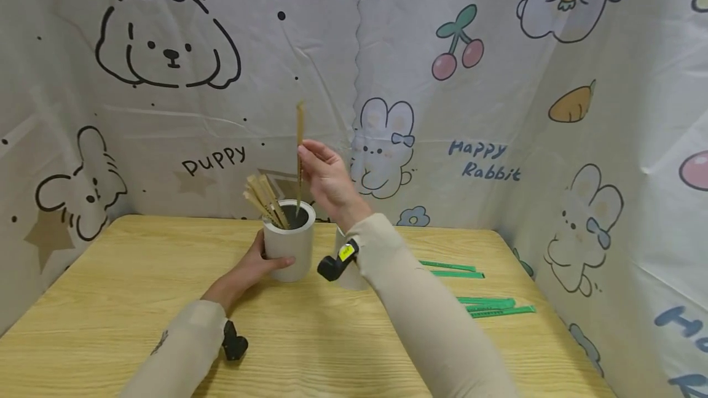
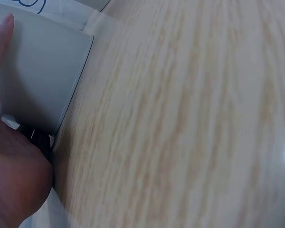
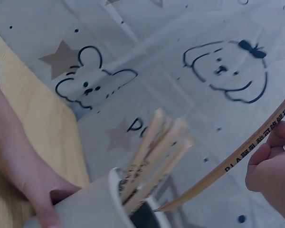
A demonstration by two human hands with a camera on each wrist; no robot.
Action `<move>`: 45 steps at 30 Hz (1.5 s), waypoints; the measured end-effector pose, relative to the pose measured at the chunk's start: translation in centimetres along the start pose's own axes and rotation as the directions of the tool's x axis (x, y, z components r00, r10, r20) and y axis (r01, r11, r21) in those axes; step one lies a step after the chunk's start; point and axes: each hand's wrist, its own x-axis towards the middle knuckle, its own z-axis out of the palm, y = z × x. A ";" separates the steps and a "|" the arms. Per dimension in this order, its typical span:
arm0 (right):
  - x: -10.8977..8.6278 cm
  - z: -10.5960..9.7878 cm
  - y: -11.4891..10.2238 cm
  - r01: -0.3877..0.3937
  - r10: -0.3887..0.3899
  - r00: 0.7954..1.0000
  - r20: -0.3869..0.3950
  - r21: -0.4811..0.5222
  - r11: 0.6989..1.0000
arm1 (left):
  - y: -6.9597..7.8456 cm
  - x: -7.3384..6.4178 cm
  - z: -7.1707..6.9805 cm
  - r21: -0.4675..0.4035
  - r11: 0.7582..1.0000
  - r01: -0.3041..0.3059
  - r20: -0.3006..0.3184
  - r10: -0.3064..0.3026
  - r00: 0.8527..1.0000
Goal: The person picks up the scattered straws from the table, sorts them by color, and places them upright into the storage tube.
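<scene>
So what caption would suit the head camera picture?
Right hand lowers a tan paper-wrapped straw into a white cylindrical cup gripped by the left hand.

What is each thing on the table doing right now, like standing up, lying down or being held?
White cup: upright, held by the left hand.
Brown stick: pinched by the right hand, tip in the cup.
Other brown sticks: leaning inside the cup.
Green strips: lying flat on the table.

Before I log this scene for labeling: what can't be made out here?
- Head view: second white cup mostly hidden by right sleeve.
- Right wrist view: print on held stick cut off by right hand.
- Left wrist view: holder cup cut by frame edge, left hand covering it.
</scene>
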 end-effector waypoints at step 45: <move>-9.5 -12.4 -2.5 -0.212 0.182 0.976 -0.119 -0.714 0.668 | 0.2 -0.2 0.3 0.074 0.997 0.015 -0.031 -0.012 0.999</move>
